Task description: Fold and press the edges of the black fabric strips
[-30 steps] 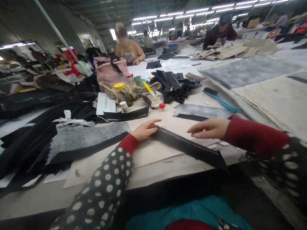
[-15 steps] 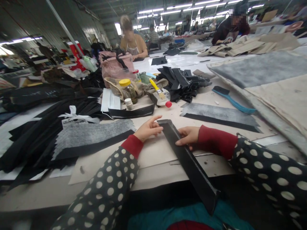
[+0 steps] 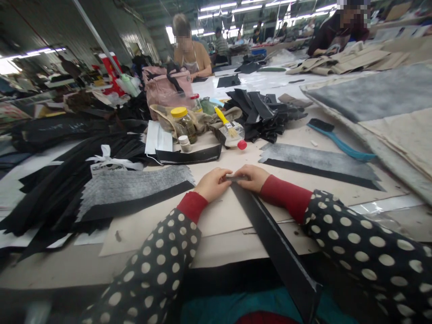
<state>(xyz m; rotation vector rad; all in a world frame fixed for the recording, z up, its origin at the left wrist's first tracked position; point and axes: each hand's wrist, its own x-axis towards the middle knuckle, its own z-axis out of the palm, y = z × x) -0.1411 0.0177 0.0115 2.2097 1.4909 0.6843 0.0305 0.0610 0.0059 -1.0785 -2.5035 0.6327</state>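
A long black fabric strip (image 3: 270,238) with a pale line along its right edge runs from the table toward my lap, where its near end hangs over the table edge. Both hands meet at its far end, which shows a narrow grey edge. My left hand (image 3: 215,182) pinches the left corner of that end between thumb and fingers. On the right corner, my right hand (image 3: 251,177) is closed in the same way, thumb below and fingers curled above. The fingertips of the two hands nearly touch.
Left lie stacked grey-and-black pieces (image 3: 135,189) and a heap of black strips (image 3: 67,180). Beyond my hands stand a yellow-lidded jar (image 3: 184,123), a small white bottle (image 3: 184,143) and a yellow-handled brush (image 3: 224,119). A blue-handled brush (image 3: 340,141) lies right. Co-workers are farther back.
My right hand has moved from the strip's middle up to its far end. My left hand, earlier with its index finger extended, has closed on the left corner.
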